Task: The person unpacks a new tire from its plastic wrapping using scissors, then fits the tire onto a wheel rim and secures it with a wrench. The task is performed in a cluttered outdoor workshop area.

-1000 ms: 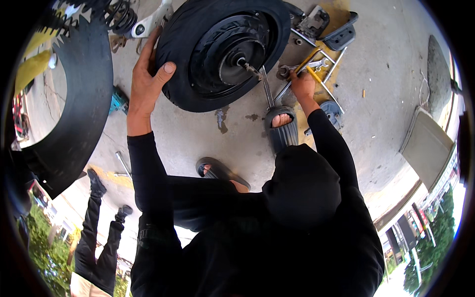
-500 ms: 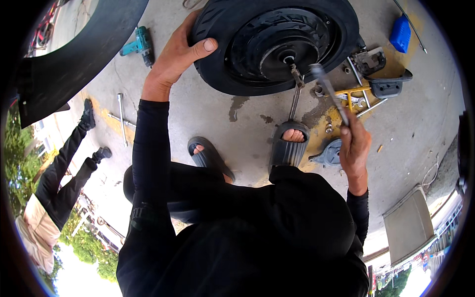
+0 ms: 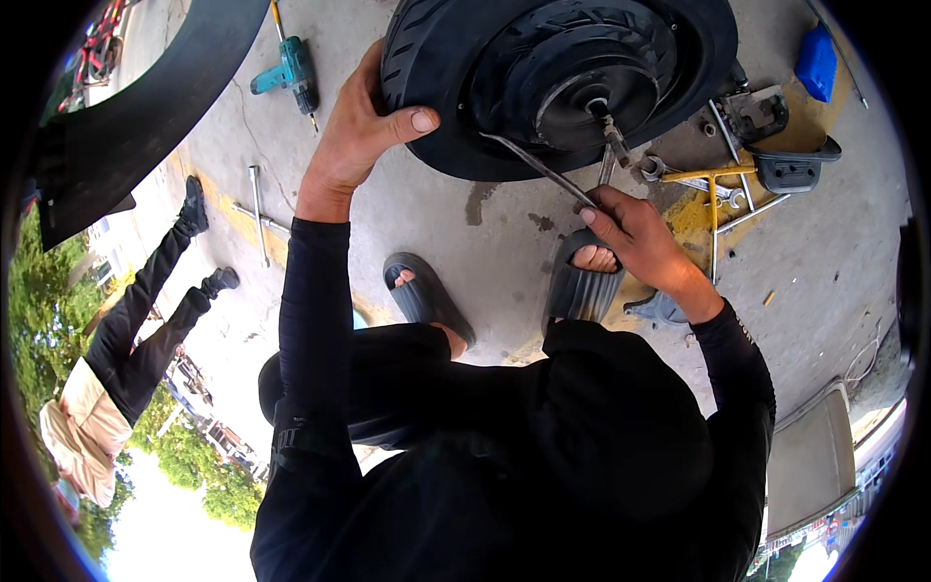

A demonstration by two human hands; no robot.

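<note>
A black wheel [image 3: 524, 48] with its tyre stands in front of me, a metal axle [image 3: 611, 136] sticking out of its hub. My left hand [image 3: 354, 141] is closed round the tyre's left side, thumb on the near sidewall. In my right hand [image 3: 640, 238] is a metal tyre lever [image 3: 538, 165], its curved tip touching the lower left of the rim, where tyre and rim meet. Another metal bar [image 3: 607, 167] runs from under the wheel to my right sandal [image 3: 585, 281]; its lower end is hidden.
On the concrete at right are a yellow T-handle wrench [image 3: 713, 179], spanners [image 3: 722, 192], a blue container [image 3: 816, 64] and dark parts [image 3: 756, 113]. A teal drill [image 3: 291, 76] and cross wrench [image 3: 258, 218] lie left. A person [image 3: 126, 359] stands far left.
My right hand has moved left and toward the wheel, bringing the tyre lever's tip from the air right of the axle to the rim's lower left. My left hand keeps its hold.
</note>
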